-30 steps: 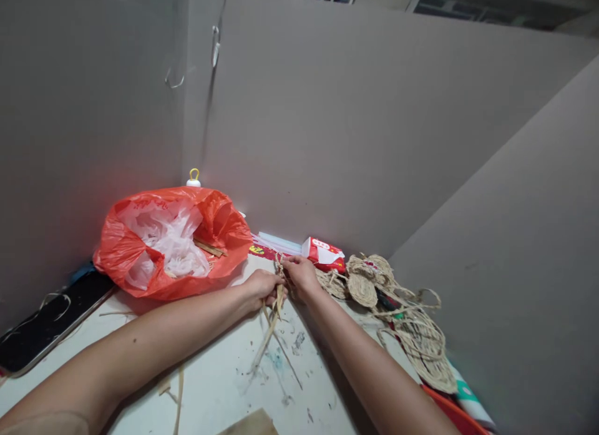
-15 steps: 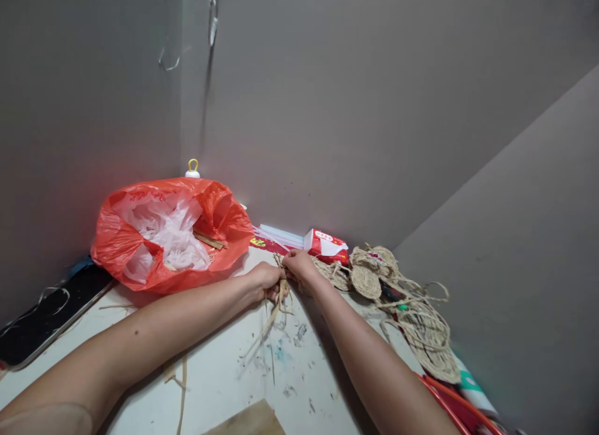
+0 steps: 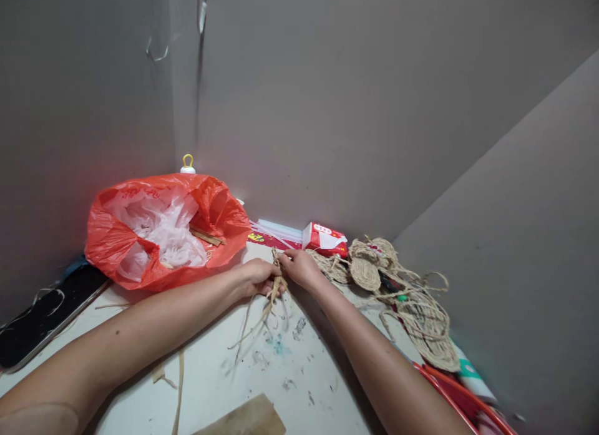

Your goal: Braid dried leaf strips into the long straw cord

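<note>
My left hand (image 3: 259,278) is closed on a bundle of tan fibre strips (image 3: 271,305), whose loose ends hang down over the white tabletop. Right beside it, my right hand (image 3: 299,268) pinches the upper, twisted part of the same strips. The fingertips of both hands nearly meet there, and part of the bundle is hidden behind them. To the right of my right hand lies a heap of braided straw cord (image 3: 367,269), some of it wound into flat coils.
An orange plastic bag (image 3: 224,219) holding white plastic stands at the left, behind a black flat object (image 3: 42,319). A red tissue pack (image 3: 325,238) lies by the wall. A brown sheet (image 3: 250,417) lies in front; a red container (image 3: 468,397) stands at right.
The view has shifted slightly. The strips' loose ends have swung leftward and spread apart, and my hands remain close together on the bundle.
</note>
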`<act>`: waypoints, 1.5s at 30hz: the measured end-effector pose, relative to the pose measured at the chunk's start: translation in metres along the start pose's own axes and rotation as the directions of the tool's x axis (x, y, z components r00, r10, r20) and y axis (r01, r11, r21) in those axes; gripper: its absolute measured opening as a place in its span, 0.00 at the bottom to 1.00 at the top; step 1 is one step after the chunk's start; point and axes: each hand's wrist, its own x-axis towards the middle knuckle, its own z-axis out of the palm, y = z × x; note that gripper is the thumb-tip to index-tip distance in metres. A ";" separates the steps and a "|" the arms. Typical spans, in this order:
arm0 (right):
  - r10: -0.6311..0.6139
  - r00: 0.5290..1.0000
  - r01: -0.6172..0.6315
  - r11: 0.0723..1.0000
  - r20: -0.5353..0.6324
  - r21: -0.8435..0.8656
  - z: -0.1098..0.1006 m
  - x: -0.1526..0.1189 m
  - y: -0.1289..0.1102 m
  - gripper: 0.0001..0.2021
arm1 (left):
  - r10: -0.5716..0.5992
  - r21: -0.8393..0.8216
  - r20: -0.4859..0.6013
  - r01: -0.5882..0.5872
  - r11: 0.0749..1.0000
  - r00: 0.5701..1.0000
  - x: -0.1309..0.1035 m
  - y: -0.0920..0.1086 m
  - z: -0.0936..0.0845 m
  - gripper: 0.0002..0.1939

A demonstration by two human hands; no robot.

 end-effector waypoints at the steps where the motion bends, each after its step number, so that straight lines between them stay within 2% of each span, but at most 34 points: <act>1: -0.005 0.999 0.005 1.000 -0.031 0.016 -0.006 -0.008 -0.002 0.05 | -0.012 -0.015 0.006 0.012 1.000 1.000 -0.001 0.001 -0.002 0.08; 4: -0.007 0.995 0.016 0.995 -0.095 0.099 -0.023 -0.033 -0.007 0.06 | -0.033 -0.034 0.009 0.033 0.999 0.999 -0.005 0.005 -0.007 0.08; 6: 0.020 0.999 -0.011 0.983 -0.047 0.181 -0.026 -0.047 -0.008 0.08 | -0.041 -0.033 0.029 0.042 0.999 0.999 -0.008 0.008 -0.009 0.07; 9: 0.064 0.987 -0.110 0.939 0.149 0.326 -0.020 -0.059 -0.007 0.12 | -0.047 -0.014 0.068 0.048 0.999 0.997 -0.012 0.011 -0.012 0.06; 13: 0.047 0.905 -0.277 0.819 0.423 0.502 -0.010 -0.060 -0.008 0.08 | -0.050 0.037 0.102 0.046 0.998 0.994 -0.011 0.011 -0.017 0.06; 16: 0.018 0.843 -0.378 0.731 0.538 0.568 -0.010 -0.057 -0.010 0.06 | -0.051 0.083 0.093 0.043 0.996 0.994 -0.010 0.011 -0.018 0.06; 18: 0.009 0.818 -0.419 0.695 0.575 0.585 -0.011 -0.055 -0.010 0.06 | -0.057 0.113 0.088 0.047 0.993 0.994 -0.011 0.012 -0.018 0.07; 23: 0.026 0.798 -0.450 0.690 0.602 0.567 -0.012 -0.049 -0.013 0.06 | -0.078 0.166 0.115 0.059 0.984 0.990 -0.015 0.016 -0.017 0.08; 29: 0.090 0.824 -0.424 0.754 0.560 0.501 -0.009 -0.044 -0.010 0.08 | -0.093 0.218 0.136 0.062 0.974 0.986 -0.017 0.017 -0.018 0.08; 33: 0.123 0.835 -0.419 0.775 0.536 0.474 -0.007 -0.043 -0.006 0.09 | -0.070 0.310 0.145 0.022 0.951 0.987 -0.017 0.017 -0.019 0.07; 36: 0.132 0.831 -0.433 0.763 0.540 0.480 -0.007 -0.043 -0.006 0.11 | -0.010 0.404 0.131 -0.044 0.914 0.991 -0.016 0.015 -0.021 0.05; 41: 0.121 0.840 -0.444 0.714 0.529 0.541 -0.004 -0.044 -0.007 0.13 | 0.174 0.614 0.081 -0.186 0.767 0.981 -0.015 0.010 -0.022 0.08; 45: 0.156 0.861 -0.446 0.690 0.484 0.570 0.000 -0.046 -0.008 0.12 | 0.261 0.806 0.091 -0.225 0.548 0.961 -0.020 0.019 -0.023 0.11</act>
